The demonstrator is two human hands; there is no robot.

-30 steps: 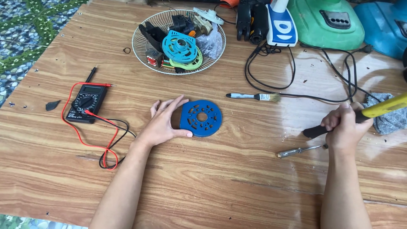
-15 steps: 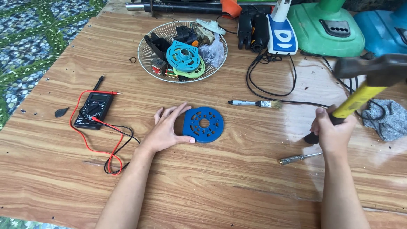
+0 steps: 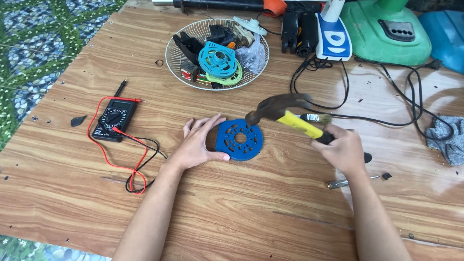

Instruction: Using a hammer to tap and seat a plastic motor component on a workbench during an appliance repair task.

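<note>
A wooden worktop seen from above, with a person's two bare forearms reaching in from the bottom edge.

At the far left lies a black multimeter, its red and black test leads looping across the wood toward the person. Just right of the leads, the left hand rests flat on the worktop, fingers spread wide and holding nothing; its thumb and the side of the palm touch the left edge of a round blue plastic disc. The disc lies flat near the middle of the worktop, pierced with a ring of holes around a central opening.

Above the disc, a hammer with a dark head and yellow handle hangs in the air, blurred, its head over the disc's upper right edge. The right hand has its fingers closed around the black end of the handle. A small paintbrush lies behind the hammer, and a screwdriver lies just below the right hand.

Toward the back, a white wire basket holds teal and black parts. Further right stand a blue and white appliance and a green housing, with black cables trailing over the wood. A grey rag sits at the far right edge.
</note>
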